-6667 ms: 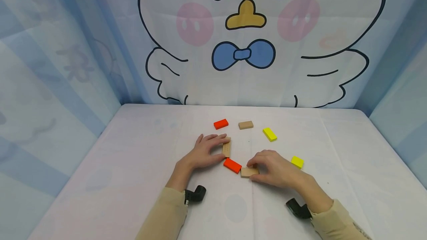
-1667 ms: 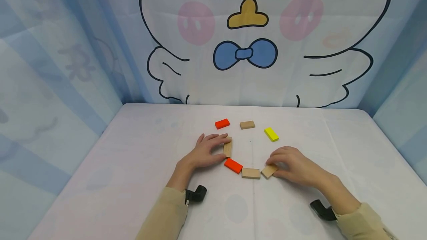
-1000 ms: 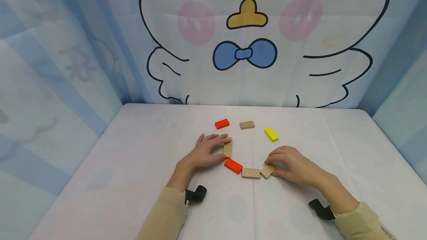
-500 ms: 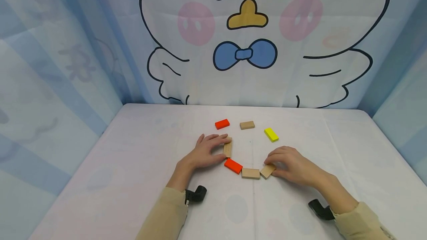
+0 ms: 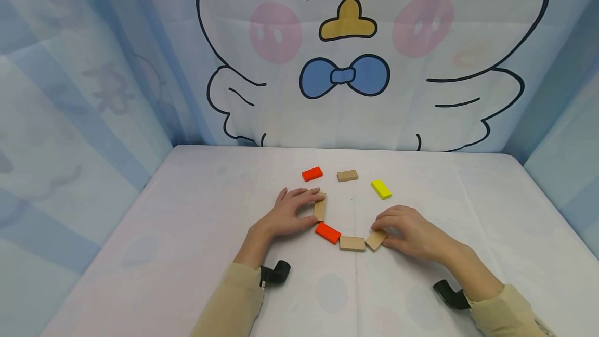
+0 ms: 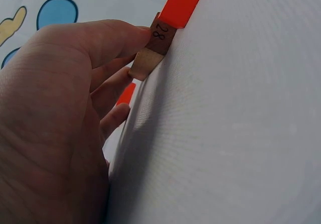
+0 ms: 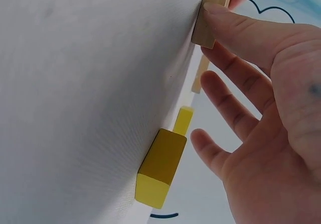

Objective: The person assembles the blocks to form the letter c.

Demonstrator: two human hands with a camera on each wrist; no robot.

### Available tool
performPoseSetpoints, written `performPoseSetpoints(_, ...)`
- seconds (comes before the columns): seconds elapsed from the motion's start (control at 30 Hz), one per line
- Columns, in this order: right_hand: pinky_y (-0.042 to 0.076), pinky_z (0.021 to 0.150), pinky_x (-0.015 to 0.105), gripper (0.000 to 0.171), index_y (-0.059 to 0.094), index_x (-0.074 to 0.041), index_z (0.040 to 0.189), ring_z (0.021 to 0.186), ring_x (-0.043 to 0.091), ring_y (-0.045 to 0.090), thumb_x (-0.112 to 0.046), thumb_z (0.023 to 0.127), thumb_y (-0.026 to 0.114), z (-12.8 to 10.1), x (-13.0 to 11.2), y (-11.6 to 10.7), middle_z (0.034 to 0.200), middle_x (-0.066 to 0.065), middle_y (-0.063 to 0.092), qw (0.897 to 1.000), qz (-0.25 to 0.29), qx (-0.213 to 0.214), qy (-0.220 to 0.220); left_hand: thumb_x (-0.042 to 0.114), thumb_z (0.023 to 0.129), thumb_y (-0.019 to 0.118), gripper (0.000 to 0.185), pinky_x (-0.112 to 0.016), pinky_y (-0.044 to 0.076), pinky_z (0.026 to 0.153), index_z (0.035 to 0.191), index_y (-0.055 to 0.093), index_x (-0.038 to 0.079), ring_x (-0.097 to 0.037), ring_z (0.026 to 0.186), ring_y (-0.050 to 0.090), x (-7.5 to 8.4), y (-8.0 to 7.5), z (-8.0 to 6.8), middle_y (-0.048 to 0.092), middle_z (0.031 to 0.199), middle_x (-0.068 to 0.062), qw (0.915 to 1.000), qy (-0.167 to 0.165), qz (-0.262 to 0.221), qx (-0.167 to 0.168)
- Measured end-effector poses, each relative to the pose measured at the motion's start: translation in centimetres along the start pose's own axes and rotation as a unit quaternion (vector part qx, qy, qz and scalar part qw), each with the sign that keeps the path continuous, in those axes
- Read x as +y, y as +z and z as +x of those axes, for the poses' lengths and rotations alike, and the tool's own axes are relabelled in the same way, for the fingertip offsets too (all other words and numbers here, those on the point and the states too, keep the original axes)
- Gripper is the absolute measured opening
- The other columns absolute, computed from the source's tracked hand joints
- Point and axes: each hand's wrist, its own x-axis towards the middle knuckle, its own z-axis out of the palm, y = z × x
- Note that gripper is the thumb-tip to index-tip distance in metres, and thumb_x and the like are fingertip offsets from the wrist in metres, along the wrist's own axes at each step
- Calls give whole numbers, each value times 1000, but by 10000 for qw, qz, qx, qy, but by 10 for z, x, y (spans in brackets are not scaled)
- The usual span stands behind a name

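Note:
My left hand (image 5: 285,217) holds a flat wooden block (image 5: 320,211) by its ends, thumb near and fingers far. Dark marks like a number show on that block (image 6: 159,31) in the left wrist view. A red block (image 5: 328,233) meets its near end at an angle, followed by a second wooden block (image 5: 352,244). Between thumb and fingers, my right hand (image 5: 412,230) pinches another wooden block (image 5: 376,241), tilted, its near-left corner right by the second one. This block (image 7: 203,33) lies against the cloth in the right wrist view.
Farther back lie a red block (image 5: 312,173), a wooden block (image 5: 347,176) and a yellow block (image 5: 381,189). Another yellow block (image 7: 163,158) sits beside my right fingers in the right wrist view; the hand hides it from the head view. A printed curtain (image 5: 346,118) stands behind the table.
Since the earliest frame, my right hand has let go of the second wooden block, moved right and taken another wooden block. My left hand has stayed put. Over the last second almost nothing moves.

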Motion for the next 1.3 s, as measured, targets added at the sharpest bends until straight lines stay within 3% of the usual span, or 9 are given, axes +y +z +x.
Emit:
performPoseSetpoints(0.23, 45, 97, 54, 34, 75, -14, 114, 111, 25, 59, -4, 82, 82, -2, 0, -3, 115, -5, 68, 10000, 48, -19, 78, 35, 96, 64, 53, -53, -3, 120, 148, 54, 28, -22, 146, 28, 0, 0, 0, 39, 159, 8, 10000, 7, 20, -16)
performPoseSetpoints(0.5, 43, 99, 58, 37, 74, -15, 116, 116, 30, 57, -6, 82, 82, -6, 2, -7, 120, 0, 66, 9989, 48, -21, 471, 34, 96, 64, 53, -54, -3, 120, 147, 54, 27, -24, 146, 29, 1, -1, 0, 39, 159, 7, 10000, 11, 18, -16)
performPoseSetpoints(0.83, 43, 99, 58, 38, 72, -11, 117, 116, 33, 58, -9, 81, 82, -13, 5, -11, 122, 6, 66, 9980, -98, 300, 555, 35, 96, 64, 54, -55, -3, 120, 148, 54, 27, -23, 146, 29, 2, -1, -1, 39, 159, 7, 10000, 6, 2, -30)
performPoseSetpoints(1.3, 42, 99, 61, 39, 71, -11, 117, 117, 38, 55, -18, 82, 84, -23, 10, -19, 124, 12, 64, 9928, -228, 534, 1051, 34, 96, 63, 53, -54, -3, 120, 147, 54, 27, -23, 146, 29, 1, -1, -1, 40, 158, 7, 10000, 50, -57, 14)
